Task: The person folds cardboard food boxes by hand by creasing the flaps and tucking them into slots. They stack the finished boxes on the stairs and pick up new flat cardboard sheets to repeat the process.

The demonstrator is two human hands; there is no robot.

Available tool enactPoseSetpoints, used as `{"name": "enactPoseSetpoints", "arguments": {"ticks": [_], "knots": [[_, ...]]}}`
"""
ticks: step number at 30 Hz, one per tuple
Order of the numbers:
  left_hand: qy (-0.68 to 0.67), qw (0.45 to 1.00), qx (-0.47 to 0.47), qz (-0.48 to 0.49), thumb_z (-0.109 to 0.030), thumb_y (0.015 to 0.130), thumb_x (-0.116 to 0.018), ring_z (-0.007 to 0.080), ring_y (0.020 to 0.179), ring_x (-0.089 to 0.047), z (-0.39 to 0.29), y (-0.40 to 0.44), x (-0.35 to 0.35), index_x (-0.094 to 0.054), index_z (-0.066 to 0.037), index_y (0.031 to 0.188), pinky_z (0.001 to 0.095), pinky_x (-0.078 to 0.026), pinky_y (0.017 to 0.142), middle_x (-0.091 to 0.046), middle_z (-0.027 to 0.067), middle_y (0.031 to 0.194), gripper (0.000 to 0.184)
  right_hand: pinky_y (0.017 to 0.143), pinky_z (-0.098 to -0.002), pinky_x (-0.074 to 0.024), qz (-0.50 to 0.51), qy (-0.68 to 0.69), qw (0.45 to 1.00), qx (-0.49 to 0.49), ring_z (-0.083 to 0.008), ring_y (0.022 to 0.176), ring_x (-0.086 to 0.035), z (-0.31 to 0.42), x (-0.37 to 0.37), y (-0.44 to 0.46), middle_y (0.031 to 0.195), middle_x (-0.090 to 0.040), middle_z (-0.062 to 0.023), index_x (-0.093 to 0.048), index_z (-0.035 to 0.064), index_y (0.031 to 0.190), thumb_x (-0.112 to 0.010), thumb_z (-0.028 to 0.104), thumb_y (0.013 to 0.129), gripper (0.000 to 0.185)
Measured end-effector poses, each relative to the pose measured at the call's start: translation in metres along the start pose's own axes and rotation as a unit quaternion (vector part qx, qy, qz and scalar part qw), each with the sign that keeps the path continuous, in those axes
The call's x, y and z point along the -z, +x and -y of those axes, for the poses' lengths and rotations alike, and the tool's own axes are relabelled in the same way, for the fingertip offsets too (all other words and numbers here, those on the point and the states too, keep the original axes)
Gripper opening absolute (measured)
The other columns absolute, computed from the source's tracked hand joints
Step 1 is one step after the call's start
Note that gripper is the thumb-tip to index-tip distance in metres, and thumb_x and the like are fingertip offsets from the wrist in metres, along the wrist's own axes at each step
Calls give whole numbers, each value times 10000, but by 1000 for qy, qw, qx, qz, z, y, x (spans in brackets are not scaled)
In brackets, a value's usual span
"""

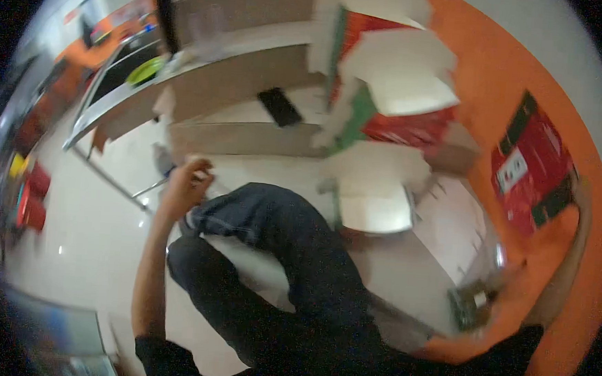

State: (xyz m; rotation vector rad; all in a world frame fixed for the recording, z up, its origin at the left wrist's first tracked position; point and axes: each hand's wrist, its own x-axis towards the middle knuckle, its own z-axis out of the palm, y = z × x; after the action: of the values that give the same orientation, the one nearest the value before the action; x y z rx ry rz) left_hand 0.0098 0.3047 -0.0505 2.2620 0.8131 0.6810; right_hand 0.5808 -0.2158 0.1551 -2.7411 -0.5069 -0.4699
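Observation:
Out to the right, my right hand [580, 193] grips the edge of a flat red plastic package [537, 164] with dark green bands and a white label. The package is tilted in front of the orange wall. My left hand [194, 180] is raised beyond my knees with its fingers curled inward. Something small and pale may be between those fingers, but blur hides what it is. Between the hands stand piles of white sheet-like items [410, 91], partly in red and green plastic wrapping [411, 128].
A black phone-like slab [280, 107] lies on a low shelf. A green bowl [145, 71] rests on the counter, which has a metal frame [105, 176]. A dark green container [468, 307] stands at lower right. Red buckets [32, 206] are far left on the shiny floor.

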Motion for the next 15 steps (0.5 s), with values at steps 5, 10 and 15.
{"name": "enactPoseSetpoints", "arguments": {"ticks": [5, 10, 15], "knots": [[2, 998, -22, -52, -89, 831, -603, 146, 728, -609, -84, -28, 18, -546, 9, 1074, 282, -485, 612, -612, 107, 928, 268, 549, -369, -454, -120, -9, 993, 3, -228, 589, -540, 25, 138, -76, 705, -575, -121, -571, -7, 991, -652, 280, 744, 387], [76, 912, -274, -297, -141, 730, -731, 238, 990, -573, -222, -56, 26, -409, -71, 1288, 340, -476, 784, -537, 138, 1192, 649, 455, -334, -425, -269, 67, 951, 135, -196, 471, -521, 133, 164, -208, 551, -551, -136, -614, -81, 737, -514, 334, 895, 455], [420, 658, -361, -509, -349, 567, -849, 316, 1115, -479, -314, -108, 67, -452, -4, 1211, 373, -401, 938, -487, 162, 1231, 832, 450, -328, -422, -385, 104, 812, 426, -193, 471, -508, 151, 124, -227, 567, -549, -116, -647, -35, 845, -583, 315, 855, 356]]}}
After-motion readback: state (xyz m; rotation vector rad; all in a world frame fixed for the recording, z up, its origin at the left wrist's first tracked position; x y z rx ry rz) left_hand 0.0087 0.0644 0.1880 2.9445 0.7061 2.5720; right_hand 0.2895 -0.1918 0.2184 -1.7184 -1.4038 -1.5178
